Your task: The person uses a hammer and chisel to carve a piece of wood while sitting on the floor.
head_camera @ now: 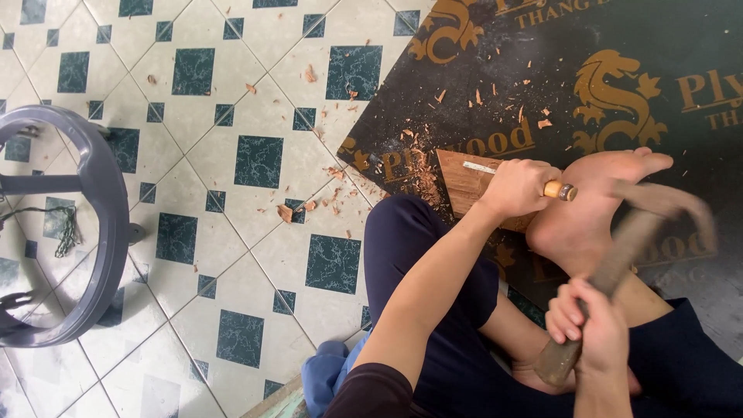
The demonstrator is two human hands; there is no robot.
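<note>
My left hand point(517, 187) grips a chisel point(559, 190) with a wooden handle and a metal ring; its pale blade lies across a small brown wooden block point(461, 176). My bare foot point(590, 200) rests on the block's right side. My right hand point(590, 327) is closed around the handle of a wooden mallet point(628, 249), raised and blurred, its head near the chisel's end. Wood shavings point(420, 164) pile up at the block's left edge.
A black plywood sheet point(503, 70) with gold dragon marks lies under the block. White floor tiles point(255, 232) with dark green squares carry scattered chips. A grey plastic stool point(93, 224) stands at the left. Blue cloth point(329, 371) lies by my knee.
</note>
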